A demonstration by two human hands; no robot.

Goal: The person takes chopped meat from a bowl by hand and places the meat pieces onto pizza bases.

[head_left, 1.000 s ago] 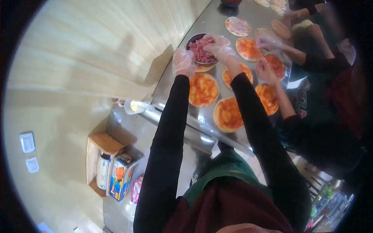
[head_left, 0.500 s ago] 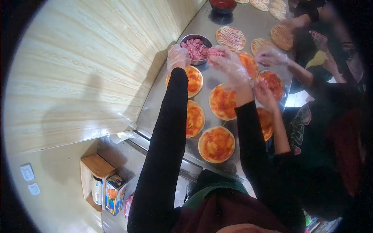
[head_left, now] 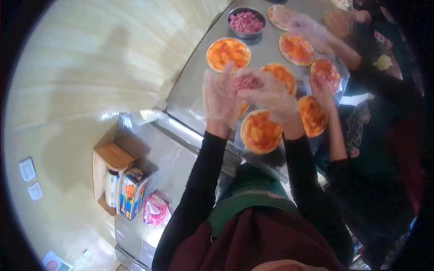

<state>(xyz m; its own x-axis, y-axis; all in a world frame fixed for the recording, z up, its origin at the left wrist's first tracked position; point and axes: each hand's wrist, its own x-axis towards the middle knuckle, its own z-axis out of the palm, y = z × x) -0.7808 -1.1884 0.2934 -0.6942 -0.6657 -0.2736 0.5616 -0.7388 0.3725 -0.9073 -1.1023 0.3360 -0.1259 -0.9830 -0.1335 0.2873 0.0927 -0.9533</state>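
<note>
My left hand (head_left: 220, 98), in a clear plastic glove, is open with fingers spread above the pizzas. My gloved right hand (head_left: 273, 95) is curled round a clump of chopped pink ham (head_left: 247, 82), close beside my left fingers. Beneath my hands, one sauced pizza base is mostly hidden. Around them lie a sauced base (head_left: 228, 54) by the wall, another pizza base (head_left: 262, 132) nearest me, and one (head_left: 280, 77) partly behind my right hand. Farther off stands a round metal bowl (head_left: 231, 30) of chopped ham.
At right, a co-worker's gloved hand (head_left: 312, 30) is blurred over the pizzas; another hand (head_left: 322, 90) touches a pizza (head_left: 326, 74) at the table edge. The wall (head_left: 149, 49) borders the metal table (head_left: 185, 97) on the left. A boxed item (head_left: 131, 194) and pink packet (head_left: 155, 208) lie lower left.
My hands have come back from the ham bowl towards me, the right one carrying ham. My left hand has left the bowl's rim and opened. The view has shifted too.
</note>
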